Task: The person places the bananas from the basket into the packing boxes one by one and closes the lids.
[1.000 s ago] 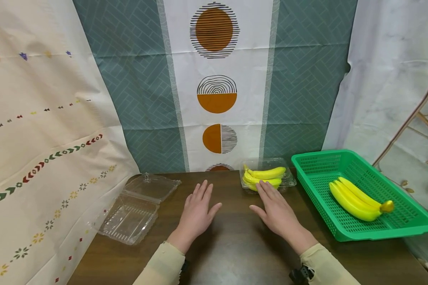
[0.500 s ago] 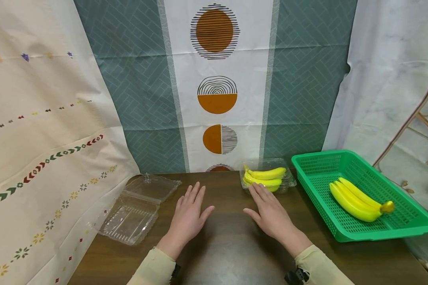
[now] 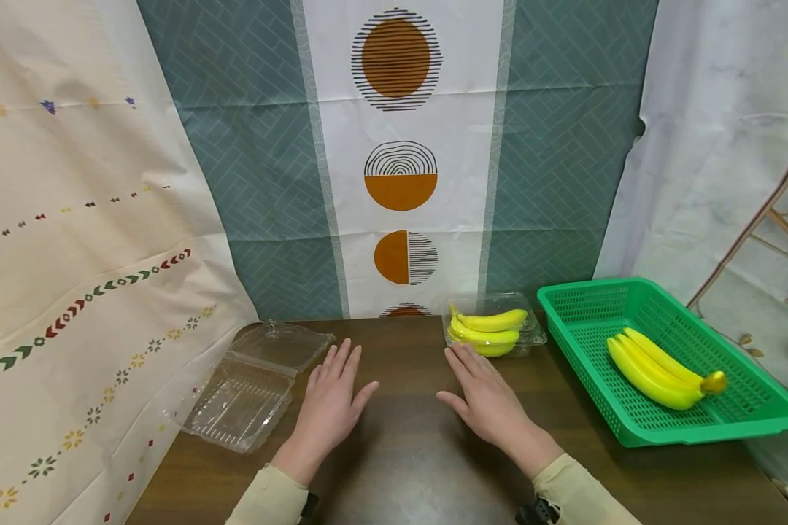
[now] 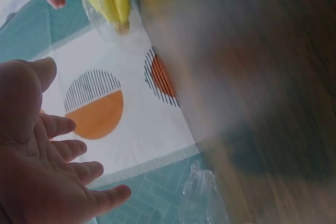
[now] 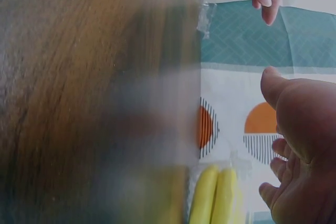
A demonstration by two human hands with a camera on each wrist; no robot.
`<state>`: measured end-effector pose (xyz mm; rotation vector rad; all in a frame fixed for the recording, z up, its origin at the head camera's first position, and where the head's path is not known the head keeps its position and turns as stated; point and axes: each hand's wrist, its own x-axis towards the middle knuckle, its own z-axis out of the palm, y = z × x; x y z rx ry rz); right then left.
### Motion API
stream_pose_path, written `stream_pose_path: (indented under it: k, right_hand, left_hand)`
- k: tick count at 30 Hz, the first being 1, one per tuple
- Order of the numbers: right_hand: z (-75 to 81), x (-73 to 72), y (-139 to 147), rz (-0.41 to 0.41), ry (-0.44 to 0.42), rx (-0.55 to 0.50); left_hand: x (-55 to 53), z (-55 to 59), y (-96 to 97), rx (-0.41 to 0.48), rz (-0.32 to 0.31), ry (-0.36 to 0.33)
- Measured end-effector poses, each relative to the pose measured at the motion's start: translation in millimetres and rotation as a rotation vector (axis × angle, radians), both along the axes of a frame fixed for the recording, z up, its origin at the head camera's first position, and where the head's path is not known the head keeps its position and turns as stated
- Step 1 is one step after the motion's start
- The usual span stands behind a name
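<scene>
My left hand (image 3: 328,405) hovers over the table's left-middle with straight fingers and its thumb held out, holding nothing. To its left an opened clear plastic clamshell box (image 3: 239,401) lies with nothing in it. My right hand (image 3: 489,401) is likewise straight-fingered and holds nothing; its fingertips appear just in front of a clear clamshell box (image 3: 535,332) with bananas (image 3: 486,332) inside. Whether they touch that box I cannot tell. In the left wrist view the left palm (image 4: 47,166) faces the camera, thumb raised; the right wrist view shows the right palm (image 5: 310,135) similarly.
A green perforated basket (image 3: 620,430) stands at the right with a bunch of bananas (image 3: 659,368) in it. The brown wooden table (image 3: 407,467) ends at a patterned curtain (image 3: 400,197) behind. Cream cloth (image 3: 105,292) hangs along the left side.
Both hands have drifted left and slightly nearer to me, fingers still straight. The right fingertips have moved off the boxed bananas. Boxes and basket stay where they were.
</scene>
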<state>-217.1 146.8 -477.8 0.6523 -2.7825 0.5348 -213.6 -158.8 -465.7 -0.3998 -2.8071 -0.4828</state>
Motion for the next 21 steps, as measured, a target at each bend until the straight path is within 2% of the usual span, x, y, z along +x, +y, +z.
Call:
stream_pose_path:
  k: [7,15,21]
  right_hand:
    - [0.5,1.6,-8,0.026,-0.003,0.005]
    - [-0.5,4.4,-19,0.055,-0.007,0.005]
    - [0.0,6.8,-29,0.084,0.002,0.018]
  left_hand:
    - [2.8,-0.3,-11.6,-0.001,0.022,0.015]
    - [10.7,-2.0,-23.8,0.013,0.024,0.067]
    - [13.0,-4.1,-38.0,0.009,0.047,0.04]
